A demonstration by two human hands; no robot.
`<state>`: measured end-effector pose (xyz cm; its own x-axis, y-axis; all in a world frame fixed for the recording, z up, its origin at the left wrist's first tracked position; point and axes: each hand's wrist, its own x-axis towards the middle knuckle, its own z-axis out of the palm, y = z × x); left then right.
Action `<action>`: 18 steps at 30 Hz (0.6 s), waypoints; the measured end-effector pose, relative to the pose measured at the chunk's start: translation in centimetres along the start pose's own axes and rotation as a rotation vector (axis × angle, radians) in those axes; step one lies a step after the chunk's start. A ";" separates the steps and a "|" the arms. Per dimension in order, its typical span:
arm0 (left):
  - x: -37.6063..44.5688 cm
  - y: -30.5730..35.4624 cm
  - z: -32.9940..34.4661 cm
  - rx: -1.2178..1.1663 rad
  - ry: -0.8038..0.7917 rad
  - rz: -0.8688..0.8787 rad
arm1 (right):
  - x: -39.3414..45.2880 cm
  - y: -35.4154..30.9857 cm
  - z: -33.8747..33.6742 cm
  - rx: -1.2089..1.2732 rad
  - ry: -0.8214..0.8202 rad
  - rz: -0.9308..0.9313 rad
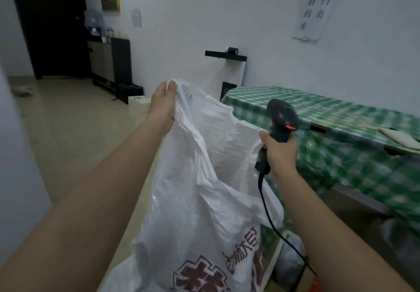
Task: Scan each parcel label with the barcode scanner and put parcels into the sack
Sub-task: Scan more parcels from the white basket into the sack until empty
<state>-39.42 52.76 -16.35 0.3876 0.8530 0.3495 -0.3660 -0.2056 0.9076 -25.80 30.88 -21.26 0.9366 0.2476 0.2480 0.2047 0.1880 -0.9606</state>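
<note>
White crinkled plastic sack [193, 189] is held open: left hand [163, 103] pinches its rim, right hand [280, 153] grips the black corded barcode scanner [281, 118] and the opposite rim. No parcel shows; fetching one comes next.

Place: you stand in a plain home room used for parcel work.
Signs: tiled floor [75, 128], checked tablecloth [341, 118], cabinet [102, 64], paper notices [316, 7] on white wall.

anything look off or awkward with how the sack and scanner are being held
Slightly awkward: the right hand grips the barcode scanner and also pinches one edge of the white sack, while the left hand holds up the other edge. The scanner's cord hangs beside the sack. Nothing looks torn or spilled.
</note>
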 end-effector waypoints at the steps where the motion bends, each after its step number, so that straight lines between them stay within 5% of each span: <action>1: -1.3 -0.4 -0.8 0.151 -0.003 0.019 | -0.5 0.6 -1.0 -0.050 -0.011 0.028; 5: -7.3 -4.0 -7.2 0.779 0.032 -0.076 | -4.0 4.0 -5.7 -0.305 -0.074 0.126; 8: -12.5 -6.5 -12.3 1.022 0.034 -0.157 | -7.1 5.8 -8.6 -0.381 -0.067 0.179; 14: -20.7 -8.4 -17.1 1.049 0.134 -0.397 | -11.4 7.5 -11.4 -0.430 -0.084 0.222; 18: -23.2 -7.4 -14.8 1.014 0.095 -0.321 | -12.2 6.8 -12.8 -0.397 -0.087 0.212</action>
<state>-58.19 41.60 -34.63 0.2572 0.9631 0.0798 0.6334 -0.2304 0.7388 -32.25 16.96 -32.39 0.9456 0.3236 0.0345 0.1205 -0.2497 -0.9608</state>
